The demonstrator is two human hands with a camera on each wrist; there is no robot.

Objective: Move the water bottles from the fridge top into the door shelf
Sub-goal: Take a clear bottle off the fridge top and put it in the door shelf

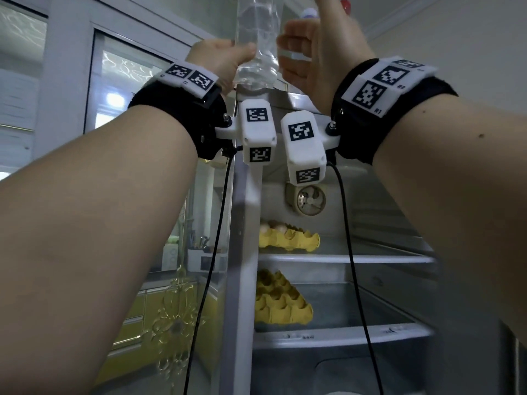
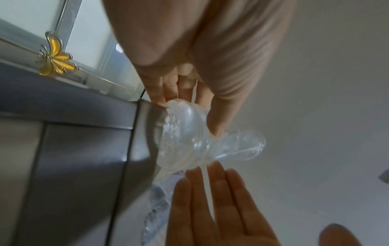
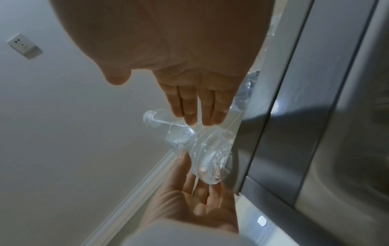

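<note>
A clear water bottle (image 1: 256,38) stands tilted at the front edge of the fridge top (image 1: 298,99), its base jutting over the edge. My left hand (image 1: 228,58) holds its lower part, thumb on one side and fingers on the other; the left wrist view shows the ribbed base (image 2: 183,134) between them. My right hand (image 1: 308,52) is beside the bottle with straight fingers (image 3: 195,109) whose tips touch its side. More clear plastic bottles (image 2: 156,201) lie behind on the fridge top, partly hidden. The door shelf is not in view.
The fridge stands open below my arms, with two yellow egg trays (image 1: 288,239) (image 1: 281,302) on its shelves and a round fan (image 1: 307,199) on the back wall. A glass door with a gold flower pattern (image 1: 174,312) is at the left. Black cables hang from both wrists.
</note>
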